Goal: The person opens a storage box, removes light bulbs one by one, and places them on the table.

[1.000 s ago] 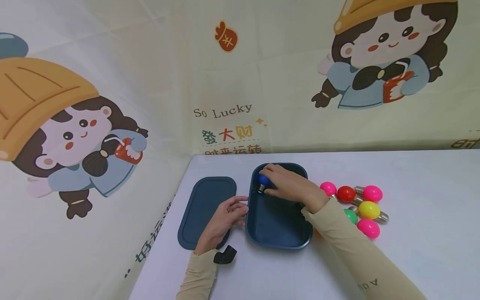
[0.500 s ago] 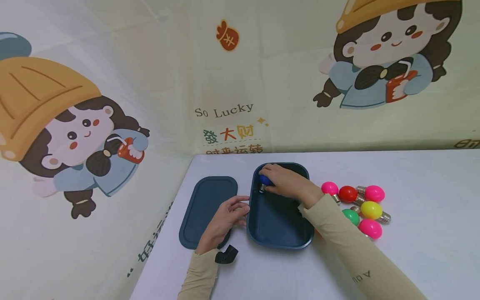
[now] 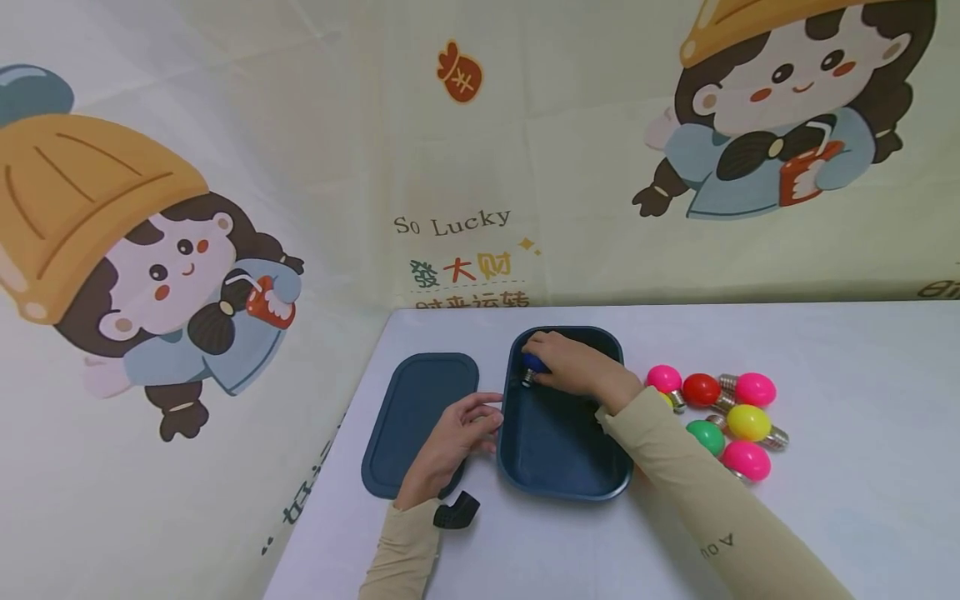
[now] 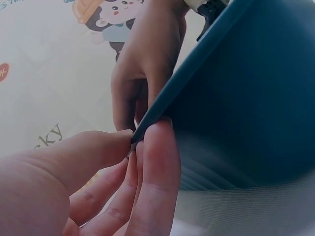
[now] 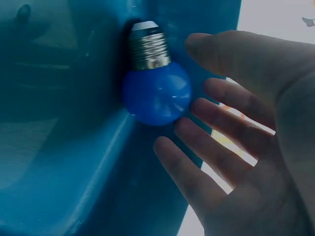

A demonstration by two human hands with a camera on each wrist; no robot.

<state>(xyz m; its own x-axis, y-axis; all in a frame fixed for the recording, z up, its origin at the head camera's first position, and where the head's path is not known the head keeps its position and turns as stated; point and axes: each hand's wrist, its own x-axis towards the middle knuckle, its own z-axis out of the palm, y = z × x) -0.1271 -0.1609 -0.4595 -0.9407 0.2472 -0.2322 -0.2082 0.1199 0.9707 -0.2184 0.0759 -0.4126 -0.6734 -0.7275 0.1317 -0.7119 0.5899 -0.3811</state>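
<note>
A blue light bulb (image 5: 156, 93) with a silver screw base lies in the far left corner of a dark blue plastic box (image 3: 566, 467). My right hand (image 3: 573, 367) reaches down into this box, thumb and fingers spread beside the bulb. In the right wrist view, a gap shows between the thumb (image 5: 211, 51) and the bulb's screw base. My left hand (image 3: 453, 437) is at the box's left side. The left wrist view has its thumb (image 4: 98, 147) and a finger (image 4: 161, 157) on either side of the rim, pinching it.
A flat dark blue lid (image 3: 405, 417) lies left of the box, partly under my left hand. Right of the box are several coloured bulbs, among them a red bulb (image 3: 701, 389), a yellow bulb (image 3: 748, 422) and a green bulb (image 3: 706, 436). A printed cloth hangs behind the table.
The scene has shifted slightly rightward in the head view. My right hand covers a little more of the blue bulb than before. My left hand keeps its place at the rim.
</note>
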